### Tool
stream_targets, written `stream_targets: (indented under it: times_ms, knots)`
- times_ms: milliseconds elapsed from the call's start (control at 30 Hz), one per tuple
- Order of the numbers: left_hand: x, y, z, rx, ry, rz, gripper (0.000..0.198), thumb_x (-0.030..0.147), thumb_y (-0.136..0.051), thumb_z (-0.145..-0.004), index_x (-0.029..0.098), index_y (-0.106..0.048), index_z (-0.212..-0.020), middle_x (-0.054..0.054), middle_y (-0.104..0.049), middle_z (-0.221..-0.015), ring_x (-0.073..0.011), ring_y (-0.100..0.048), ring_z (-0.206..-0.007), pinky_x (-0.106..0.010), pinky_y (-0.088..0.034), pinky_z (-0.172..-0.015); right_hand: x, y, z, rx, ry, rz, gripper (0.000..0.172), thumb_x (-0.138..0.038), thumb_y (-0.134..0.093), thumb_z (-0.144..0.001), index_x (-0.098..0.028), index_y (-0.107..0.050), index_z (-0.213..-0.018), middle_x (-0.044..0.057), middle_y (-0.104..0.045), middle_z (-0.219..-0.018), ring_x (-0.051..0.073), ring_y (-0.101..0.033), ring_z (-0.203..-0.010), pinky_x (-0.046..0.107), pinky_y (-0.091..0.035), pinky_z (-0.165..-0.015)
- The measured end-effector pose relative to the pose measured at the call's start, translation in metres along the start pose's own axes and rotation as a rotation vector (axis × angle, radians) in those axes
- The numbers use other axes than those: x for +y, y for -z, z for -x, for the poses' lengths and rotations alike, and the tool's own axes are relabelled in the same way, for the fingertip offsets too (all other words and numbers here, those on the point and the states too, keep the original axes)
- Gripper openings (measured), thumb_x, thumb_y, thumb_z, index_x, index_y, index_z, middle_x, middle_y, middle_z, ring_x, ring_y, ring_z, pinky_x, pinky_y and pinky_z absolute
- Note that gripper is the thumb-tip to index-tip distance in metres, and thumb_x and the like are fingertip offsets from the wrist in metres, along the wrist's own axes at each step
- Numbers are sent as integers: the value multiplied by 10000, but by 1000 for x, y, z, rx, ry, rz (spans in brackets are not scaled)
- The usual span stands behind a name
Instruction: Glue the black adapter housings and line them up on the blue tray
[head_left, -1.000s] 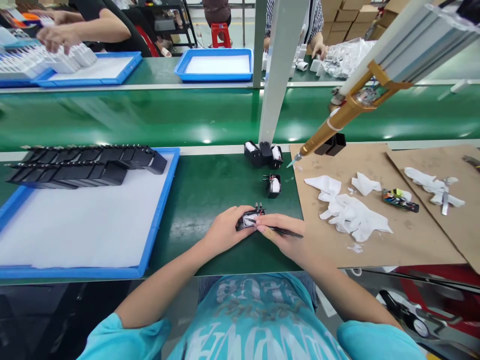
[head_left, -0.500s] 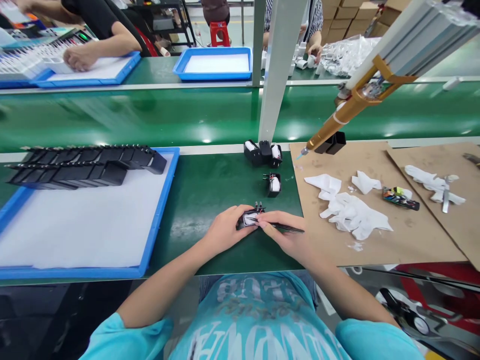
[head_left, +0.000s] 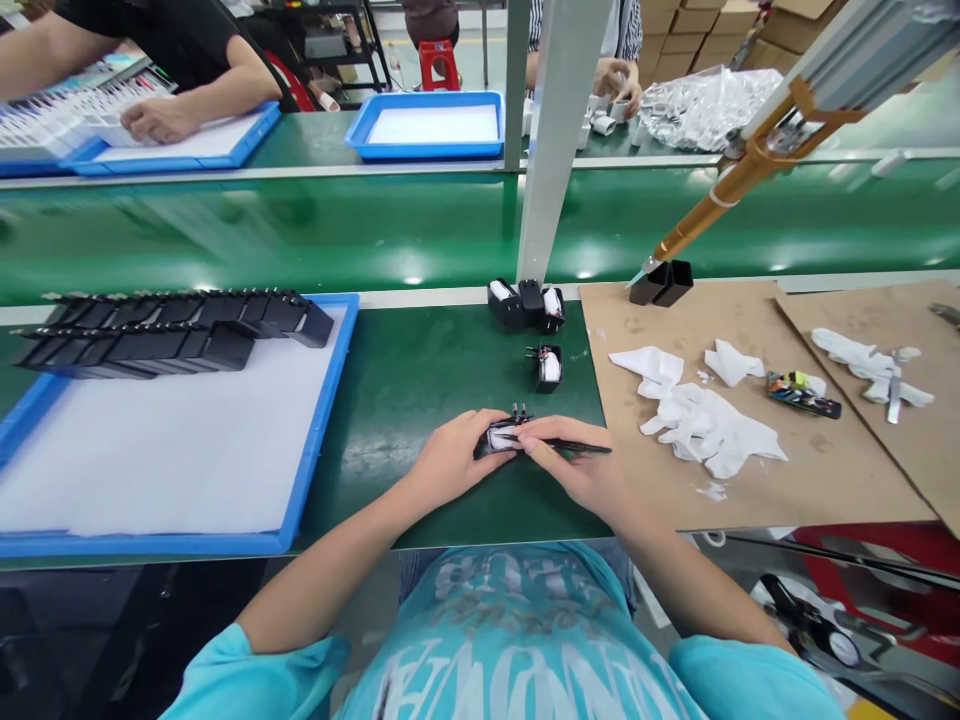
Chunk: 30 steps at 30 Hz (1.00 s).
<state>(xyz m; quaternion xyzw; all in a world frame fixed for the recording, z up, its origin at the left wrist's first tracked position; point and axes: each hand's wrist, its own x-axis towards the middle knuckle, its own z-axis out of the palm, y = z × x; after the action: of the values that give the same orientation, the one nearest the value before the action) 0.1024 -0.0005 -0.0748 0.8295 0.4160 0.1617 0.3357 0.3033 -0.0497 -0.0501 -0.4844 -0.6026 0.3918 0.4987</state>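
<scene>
Left of the card (head_left: pixel 825 485), the left hand (head_left: pixel 450 460) clamps the case (head_left: pixel 500 437) — firmness helps; the right hand (head_left: pixel 579 470) pinches the tool (head_left: pixel 592 447), best worked lightly.

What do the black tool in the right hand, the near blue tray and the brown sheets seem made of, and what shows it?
Black tool: metal or plastic, slim and straight; its finish is too small to settle.
Blue tray: probably plastic, smooth, with an evenly coloured raised rim.
Brown sheets: likely cardboard, matte, flat and blotched with darker marks.
</scene>
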Motion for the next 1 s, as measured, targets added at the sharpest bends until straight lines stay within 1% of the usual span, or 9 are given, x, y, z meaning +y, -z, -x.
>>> stream_targets:
  times_ms: [167,300,400,500,633,700,767,867,1000]
  knots:
    - [0,2,1,15,-60,-44,338,395,-623,-895,255,-582,-1200,-36,-688,-1083,-193,-645,-928,-304,-499,-773,7,8,2,-40,-75,-197,95,-271,-650,-875,-232,-737,-877,30,-757,-901,164,-738,-787,310,-627,-745]
    - [0,2,1,24,-107,-64,327,383,-631,-893,253,-588,-1191,-37,-692,-1101,-192,-641,-940,-305,-496,-784,3,10,1,-97,-33,-114,103,-274,-654,-871,-220,-733,-834,43,-757,-887,179,-731,-801,337,-617,-772]
    - [0,4,0,17,-87,-77,333,385,-636,-887,249,-589,-1187,-37,-691,-1072,-193,-636,-917,-311,-496,-771,-1,9,-1,-111,-20,-53,102,-256,-648,-874,-221,-736,-838,39,-757,-859,171,-727,-795,310,-608,-753]
    - [1,11,0,14,-35,-70,343,389,-645,-871,246,-588,-1177,-43,-685,-1084,-208,-628,-952,-331,-503,-802,0,10,-1,-49,-22,-105,96,-248,-648,-876,-230,-735,-838,28,-752,-873,156,-729,-780,287,-611,-743]
    - [5,22,-2,-26,-6,74,495,417,-696,-818,238,-533,-1251,-74,-580,-1363,-259,-543,-1228,-404,-448,-1022,4,11,0,146,-53,-243,102,-271,-639,-887,-240,-727,-846,12,-739,-893,132,-728,-711,269,-628,-697]
    - [8,24,-6,-57,31,192,563,436,-681,-826,243,-484,-1317,-81,-538,-1423,-264,-521,-1285,-414,-418,-1072,3,12,-1,236,-43,-268,105,-278,-638,-890,-241,-725,-845,7,-735,-884,127,-729,-691,262,-633,-684]
    - [12,22,-11,-73,58,319,522,423,-632,-866,243,-470,-1328,-79,-574,-1393,-249,-549,-1272,-394,-427,-1067,2,13,-1,290,-20,-275,108,-270,-638,-892,-243,-727,-839,-3,-730,-855,117,-727,-671,244,-632,-669]
    - [13,12,-17,-60,42,419,366,355,-566,-908,231,-509,-1248,-63,-681,-1241,-215,-626,-1173,-358,-463,-1015,1,15,-2,322,7,-272,112,-258,-637,-893,-245,-731,-836,-10,-726,-833,110,-725,-662,229,-631,-658]
    - [8,3,-19,44,-61,327,260,179,-527,-869,217,-568,-1123,-35,-718,-1062,-175,-669,-1007,-323,-497,-929,3,15,-2,314,11,-271,100,-261,-641,-889,-239,-729,-846,-3,-728,-854,122,-731,-662,241,-632,-649]
